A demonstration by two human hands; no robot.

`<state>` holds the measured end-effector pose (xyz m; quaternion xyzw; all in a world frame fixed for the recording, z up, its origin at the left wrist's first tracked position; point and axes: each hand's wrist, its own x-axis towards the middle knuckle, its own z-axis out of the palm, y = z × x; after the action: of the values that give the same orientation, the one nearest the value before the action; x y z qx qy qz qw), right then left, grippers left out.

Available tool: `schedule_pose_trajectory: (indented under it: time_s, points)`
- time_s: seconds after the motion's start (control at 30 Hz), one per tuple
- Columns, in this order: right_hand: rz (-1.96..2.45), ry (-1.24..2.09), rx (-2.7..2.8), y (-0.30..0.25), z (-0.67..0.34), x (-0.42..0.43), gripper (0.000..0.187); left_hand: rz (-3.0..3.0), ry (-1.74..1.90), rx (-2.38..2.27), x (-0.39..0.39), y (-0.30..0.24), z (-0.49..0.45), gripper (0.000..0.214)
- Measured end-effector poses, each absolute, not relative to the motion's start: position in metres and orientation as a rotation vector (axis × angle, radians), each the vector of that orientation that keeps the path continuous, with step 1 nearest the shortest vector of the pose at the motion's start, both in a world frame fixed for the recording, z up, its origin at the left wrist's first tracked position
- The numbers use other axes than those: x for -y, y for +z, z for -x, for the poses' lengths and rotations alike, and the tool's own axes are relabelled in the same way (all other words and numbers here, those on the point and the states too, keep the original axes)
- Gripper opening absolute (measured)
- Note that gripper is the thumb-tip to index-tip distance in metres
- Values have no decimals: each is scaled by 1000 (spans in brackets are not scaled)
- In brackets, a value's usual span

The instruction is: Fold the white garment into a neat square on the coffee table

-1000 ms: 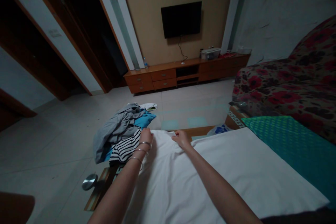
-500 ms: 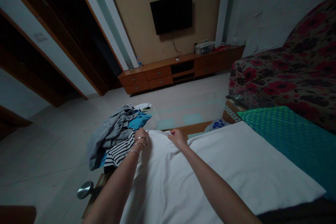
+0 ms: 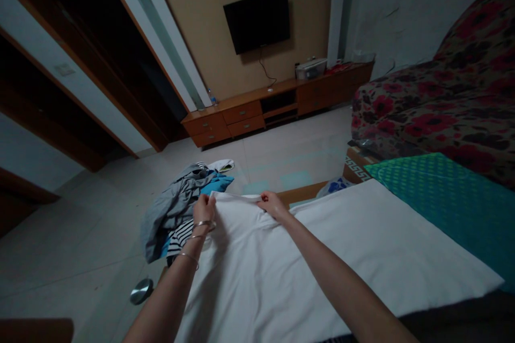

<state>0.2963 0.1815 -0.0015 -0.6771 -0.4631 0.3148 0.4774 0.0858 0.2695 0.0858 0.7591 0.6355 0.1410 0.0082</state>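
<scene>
A white cloth garment (image 3: 346, 241) is spread out before me, wide and slightly wrinkled; its exact kind I cannot make out. At its far edge my left hand (image 3: 204, 210), with several bangles on the wrist, pinches the left corner. My right hand (image 3: 270, 204) grips the same edge further right, thumb and fingers closed on the fabric. Between the two hands the edge is pulled nearly straight. Just beyond my left hand lies a heap of clothes (image 3: 173, 203) in grey, blue and black-and-white stripes.
A green-blue patterned cover (image 3: 450, 209) lies to the right, beside a floral sofa (image 3: 422, 102). Past the far edge are a plastic bag (image 3: 337, 186) and a cardboard box (image 3: 358, 163). A round metal object (image 3: 140, 291) sits low left. A wooden TV cabinet (image 3: 245, 118) stands by the far wall.
My left hand has moved left with its corner of the white garment, stretching the edge between my hands. My right hand stays nearly where it was. The view has shifted slightly.
</scene>
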Motion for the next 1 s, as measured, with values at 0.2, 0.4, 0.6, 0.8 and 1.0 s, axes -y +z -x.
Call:
schedule_pose_trajectory:
  time_s: [0.2, 0.4, 0.6, 0.8, 1.0]
  points:
    - [1760, 683, 1357, 13, -292, -204, 9, -2330, 667, -2082, -245, 92, -73, 32]
    - [1937, 504, 1524, 11, -280, -211, 15, -2272, 572, -2093, -272, 68, -75, 30]
    - [1982, 393, 1571, 18, -290, -213, 30, -2292, 426, -2039, -293, 56, -70, 29]
    - [1782, -3, 1653, 25, -345, -130, 33, -2585, 598, -1724, -240, 71, -45, 37]
    - [2031, -196, 1783, -19, -406, -22, 36, -2887, 256, -1307, -153, 26, -10, 48]
